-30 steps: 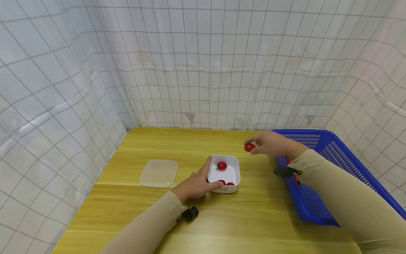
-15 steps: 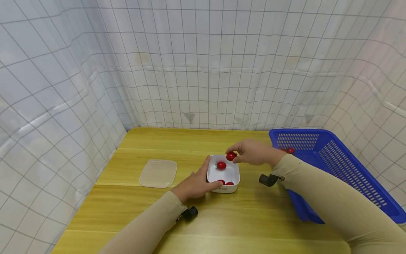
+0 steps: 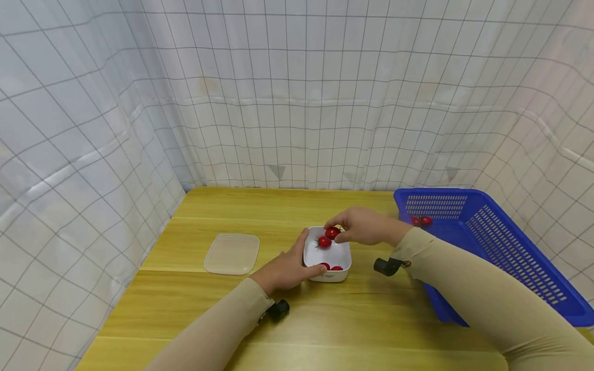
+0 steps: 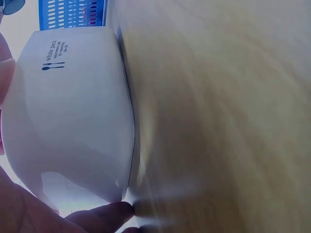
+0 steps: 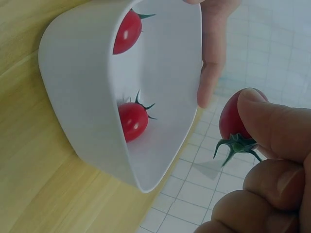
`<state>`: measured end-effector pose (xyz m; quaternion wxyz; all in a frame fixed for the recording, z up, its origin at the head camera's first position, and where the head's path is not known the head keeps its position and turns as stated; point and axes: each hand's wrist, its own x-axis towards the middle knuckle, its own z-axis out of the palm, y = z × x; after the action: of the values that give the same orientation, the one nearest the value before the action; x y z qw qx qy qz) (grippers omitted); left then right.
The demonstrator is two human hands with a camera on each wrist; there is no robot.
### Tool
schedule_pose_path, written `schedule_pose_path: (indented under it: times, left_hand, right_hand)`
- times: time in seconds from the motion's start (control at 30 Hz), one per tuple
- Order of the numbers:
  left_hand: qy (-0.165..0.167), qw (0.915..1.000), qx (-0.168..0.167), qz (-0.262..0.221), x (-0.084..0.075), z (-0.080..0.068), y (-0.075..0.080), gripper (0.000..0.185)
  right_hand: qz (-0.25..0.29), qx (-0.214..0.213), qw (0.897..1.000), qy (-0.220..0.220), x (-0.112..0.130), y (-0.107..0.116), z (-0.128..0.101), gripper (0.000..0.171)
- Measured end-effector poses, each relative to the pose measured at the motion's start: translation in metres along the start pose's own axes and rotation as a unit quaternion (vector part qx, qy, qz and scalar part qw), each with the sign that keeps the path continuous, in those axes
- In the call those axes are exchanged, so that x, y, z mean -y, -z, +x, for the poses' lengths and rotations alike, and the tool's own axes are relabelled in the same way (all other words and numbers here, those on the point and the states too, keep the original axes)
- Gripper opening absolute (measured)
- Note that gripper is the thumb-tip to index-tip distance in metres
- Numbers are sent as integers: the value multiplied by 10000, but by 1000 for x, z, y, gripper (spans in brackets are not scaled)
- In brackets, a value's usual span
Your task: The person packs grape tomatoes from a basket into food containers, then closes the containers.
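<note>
A small white square container [image 3: 343, 252] [image 4: 73, 116] [image 5: 82, 82] stands on the yellow wooden table [image 3: 278, 206] with several cherry tomatoes [image 3: 324, 241] [image 5: 132, 120] inside. My left hand [image 3: 287, 268] holds its left side, fingers and thumb [image 4: 104, 213] around the wall. My right hand [image 3: 362, 226] pinches a red cherry tomato [image 3: 332, 233] [image 5: 233, 116] just above the container's far rim, its green stem pointing down in the right wrist view.
A clear plastic lid [image 3: 232, 253] lies flat left of the container. A blue perforated basket [image 3: 487, 247] with more cherry tomatoes [image 3: 421, 221] sits at the table's right edge. Gridded white curtains [image 3: 297, 103] close in the back and sides.
My right hand carried the tomato leftward from beside the blue basket to just over the white container. The left hand and the container stayed in place.
</note>
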<state>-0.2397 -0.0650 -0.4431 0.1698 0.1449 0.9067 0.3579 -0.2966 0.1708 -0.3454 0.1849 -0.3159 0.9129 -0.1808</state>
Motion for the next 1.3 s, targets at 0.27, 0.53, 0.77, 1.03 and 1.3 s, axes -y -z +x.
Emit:
schedule_pose_path:
  times: [0.27, 0.53, 0.77, 1.03, 1.3]
  left_hand:
    - [-72, 9999, 70, -51, 0, 0, 2, 117]
    - [-64, 9999, 85, -30, 0, 1, 2, 118]
    - [-112, 9997, 147, -163, 1, 2, 2, 118]
    - [-97, 9997, 171, -158, 0, 1, 3, 117]
    - [3, 9997, 147, -184, 0, 2, 2, 116]
  right_hand:
    - [85, 69, 9999, 68, 2, -3, 3, 43]
    - [215, 89, 9996, 154, 5, -5, 2, 44]
    - [107, 112, 9996, 225, 6, -7, 3, 44]
    - [284, 202, 9989, 300, 5, -8, 4, 43]
    - [356, 42, 9994, -23, 0, -1, -2, 47]
